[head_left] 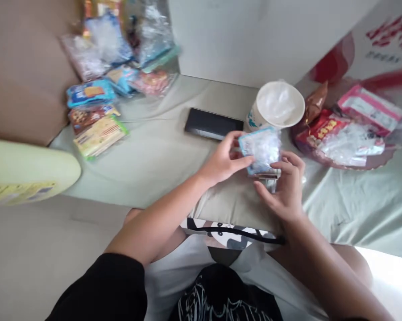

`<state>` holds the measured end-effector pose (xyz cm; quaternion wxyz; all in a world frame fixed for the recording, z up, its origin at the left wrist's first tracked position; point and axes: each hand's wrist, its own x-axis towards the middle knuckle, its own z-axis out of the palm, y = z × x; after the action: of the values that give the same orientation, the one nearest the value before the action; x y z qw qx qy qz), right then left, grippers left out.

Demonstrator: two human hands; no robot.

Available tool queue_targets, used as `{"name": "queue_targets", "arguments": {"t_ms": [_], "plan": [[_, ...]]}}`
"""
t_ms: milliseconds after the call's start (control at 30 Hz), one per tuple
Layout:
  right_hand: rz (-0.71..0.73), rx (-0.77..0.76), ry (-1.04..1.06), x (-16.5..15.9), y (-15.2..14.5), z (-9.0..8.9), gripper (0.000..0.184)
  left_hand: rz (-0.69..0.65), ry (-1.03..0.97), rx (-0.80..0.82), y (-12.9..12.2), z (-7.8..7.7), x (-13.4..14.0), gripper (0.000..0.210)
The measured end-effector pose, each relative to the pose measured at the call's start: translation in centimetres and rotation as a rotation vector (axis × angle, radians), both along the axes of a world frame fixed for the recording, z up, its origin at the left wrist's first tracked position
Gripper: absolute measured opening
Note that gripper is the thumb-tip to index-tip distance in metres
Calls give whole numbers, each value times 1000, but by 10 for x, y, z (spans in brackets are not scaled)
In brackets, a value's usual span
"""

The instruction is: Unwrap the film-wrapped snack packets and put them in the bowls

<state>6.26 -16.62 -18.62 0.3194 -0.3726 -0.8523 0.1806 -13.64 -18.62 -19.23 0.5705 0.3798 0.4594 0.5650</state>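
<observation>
My left hand [225,158] is closed on the left side of a small clear plastic packet [261,149] with a light-blue edge, thumb in front and fingers behind. My right hand [286,187] is beside the packet's lower right, thumb and fingers spread apart; its fingertips are close to the packet, and I cannot tell whether they touch it. Beneath the packet, a small dark flat item [266,175] shows only in part. Just behind is a paper cup [254,117] with clear plastic inside. A black phone [212,123] lies left of the cup.
On the right, a basket [371,163] holds a red packet [331,127], a pink-and-white packet [371,109] and clear wrappers. Several snack packets [100,136] and plastic bags [110,40] are at the back left. A pale green rounded object [30,167] juts in from the left.
</observation>
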Motion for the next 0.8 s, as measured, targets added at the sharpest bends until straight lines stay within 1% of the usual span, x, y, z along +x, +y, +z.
{"name": "queue_targets", "arguments": {"t_ms": [67, 100, 167, 267, 333, 400, 500, 633, 700, 800], "plan": [[55, 41, -66, 17, 8, 7, 33, 40, 141, 38, 4, -5, -6, 74], [46, 61, -109, 26, 12, 9, 31, 50, 208, 63, 5, -7, -8, 76], [4, 49, -238, 38, 19, 11, 24, 61, 342, 112, 5, -10, -9, 77], [-10, -2, -327, 43, 26, 7, 15, 96, 533, 170, 3, -13, -7, 74], [-4, -22, -326, 41, 30, 5, 16, 141, 618, 180, 2, -14, -6, 72], [-17, -22, -327, 41, 32, 6, 19, 183, 653, 167, 3, -14, -8, 71], [-78, -61, -312, 43, 30, 9, 19, 205, 653, 136, 4, -15, -12, 68], [-167, -128, -215, 40, 22, 12, 16, 199, 685, 193, 2, -14, -9, 63], [-164, -113, -172, 32, 19, 11, 16, 176, 715, 226, 0, -12, -3, 60], [-139, -43, -161, 21, 16, 7, 25, 131, 720, 251, -3, -11, 5, 56]]}}
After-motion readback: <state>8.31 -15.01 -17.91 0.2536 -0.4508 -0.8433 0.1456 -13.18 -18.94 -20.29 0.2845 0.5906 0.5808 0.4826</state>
